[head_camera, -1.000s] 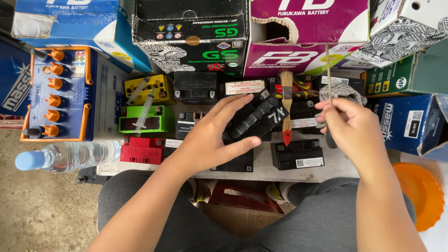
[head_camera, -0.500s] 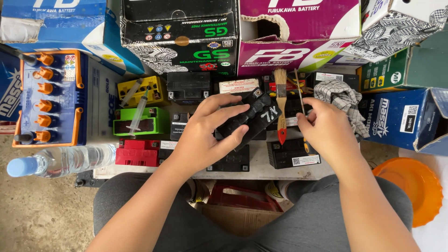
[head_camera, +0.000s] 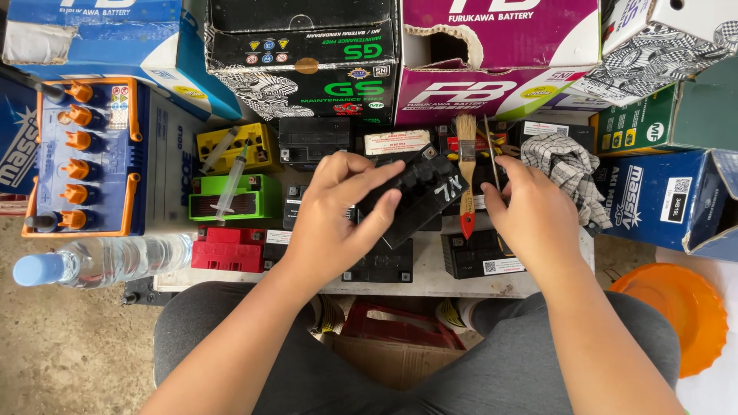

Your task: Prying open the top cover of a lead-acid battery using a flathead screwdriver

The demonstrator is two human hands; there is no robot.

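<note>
While the left hand (head_camera: 338,223) stays clamped on the black battery (head_camera: 419,192) above the table (head_camera: 430,280), the right hand (head_camera: 538,215) has dropped lower, pinching 1 thin rod (head_camera: 492,154) beside the paintbrush (head_camera: 466,173).

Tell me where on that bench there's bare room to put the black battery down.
Little. The only bare strip of bench runs along the near edge, in front of the black batteries and red battery. The left hand holds the tilted black battery; the right hand is beside the paintbrush. Behind, batteries, syringes and boxes crowd it.
</note>
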